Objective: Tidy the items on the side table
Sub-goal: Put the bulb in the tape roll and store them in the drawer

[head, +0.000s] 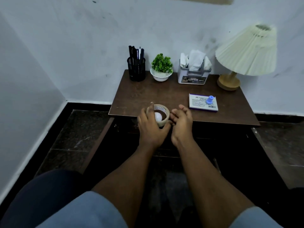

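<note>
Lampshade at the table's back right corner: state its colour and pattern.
The lampshade is cream and pleated, best seen in the head view.

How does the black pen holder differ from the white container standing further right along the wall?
The pen holder is a black mesh cylinder; the container is a pale rectangular box with a printed label. The pen holder carries upright pens; the container is stuffed with crumpled white papers. Both stand upright at the back of the side table, flanking the potted plant.
</note>
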`<action>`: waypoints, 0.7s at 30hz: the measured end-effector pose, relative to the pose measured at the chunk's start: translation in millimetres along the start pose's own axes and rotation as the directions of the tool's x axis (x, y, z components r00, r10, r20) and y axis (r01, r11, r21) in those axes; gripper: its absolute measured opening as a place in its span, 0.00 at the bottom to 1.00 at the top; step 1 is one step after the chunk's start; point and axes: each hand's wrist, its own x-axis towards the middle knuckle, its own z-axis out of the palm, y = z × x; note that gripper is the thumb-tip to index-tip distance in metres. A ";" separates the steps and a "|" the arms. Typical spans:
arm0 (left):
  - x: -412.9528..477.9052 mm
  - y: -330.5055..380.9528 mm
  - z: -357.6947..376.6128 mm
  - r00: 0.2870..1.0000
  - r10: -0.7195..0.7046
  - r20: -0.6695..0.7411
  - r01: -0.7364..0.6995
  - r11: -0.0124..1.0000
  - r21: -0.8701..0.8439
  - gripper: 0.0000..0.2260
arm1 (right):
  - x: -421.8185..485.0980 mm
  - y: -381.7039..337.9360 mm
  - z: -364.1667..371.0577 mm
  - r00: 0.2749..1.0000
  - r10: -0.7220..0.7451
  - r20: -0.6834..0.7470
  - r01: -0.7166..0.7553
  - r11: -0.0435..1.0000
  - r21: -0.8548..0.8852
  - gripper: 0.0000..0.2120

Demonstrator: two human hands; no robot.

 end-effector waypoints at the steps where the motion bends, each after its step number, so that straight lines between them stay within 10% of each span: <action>1: 5.8 2.9 2.4 1.000 0.000 0.016 0.000 1.000 -0.006 0.43 | 1.5 1.6 4.2 1.000 0.008 -0.022 -0.007 0.999 0.032 0.09; 7: 24.6 1.4 1.9 0.998 -0.011 0.055 0.013 0.999 -0.031 0.41 | 8.5 4.7 19.6 0.999 -0.024 -0.024 0.017 0.961 -0.275 0.10; 13: 30.5 6.7 3.6 0.994 -0.030 0.109 0.038 0.997 -0.068 0.36 | -13.2 24.0 22.6 0.922 -0.202 -0.330 0.129 0.965 -0.229 0.09; 17: 33.2 10.5 -3.9 0.997 -0.051 0.062 0.056 0.995 -0.082 0.21 | -9.0 5.6 32.3 0.931 -0.361 0.057 0.313 0.707 -0.634 0.14; 21: 29.2 10.9 -5.1 0.999 0.013 0.046 -0.006 0.989 -0.150 0.25 | 9.2 -15.9 34.7 0.962 -0.085 0.261 0.274 0.371 -0.887 0.16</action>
